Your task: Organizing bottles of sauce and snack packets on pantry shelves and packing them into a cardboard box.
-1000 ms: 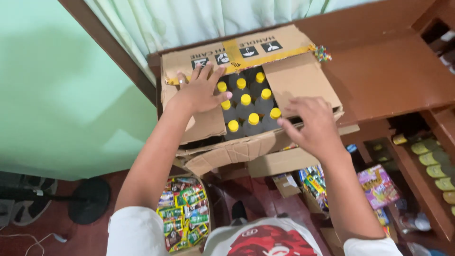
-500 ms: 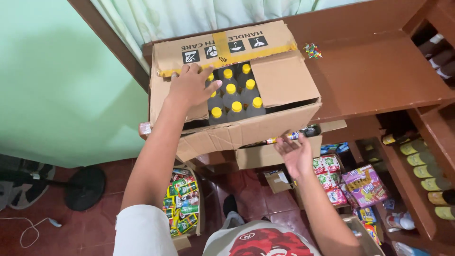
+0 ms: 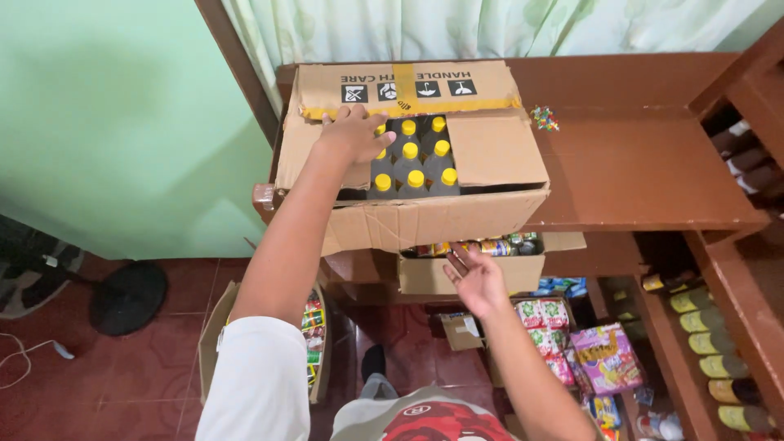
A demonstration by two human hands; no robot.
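An open cardboard box (image 3: 445, 216) of dark bottles with yellow caps (image 3: 416, 178) sits on a brown wooden counter (image 3: 637, 175). My left hand (image 3: 354, 135) rests flat on the box's left top flap, fingers touching the nearest caps. Below the counter edge my right hand (image 3: 478, 278) hangs open, palm up, holding nothing. It is just in front of a smaller open carton (image 3: 425, 276) of small packaged items on the shelf under the counter.
Colourful snack packets (image 3: 604, 355) lie on the lower shelf at right, with yellow-capped bottles (image 3: 719, 363) lined along the shelf's right side. A carton of packets (image 3: 214, 335) stands on the red tiled floor at left. A dark fan base (image 3: 126, 296) is further left.
My right hand came off the big box's right flap and dropped below the counter, opening palm up. The left hand stayed on the box. The view shifted back a little.
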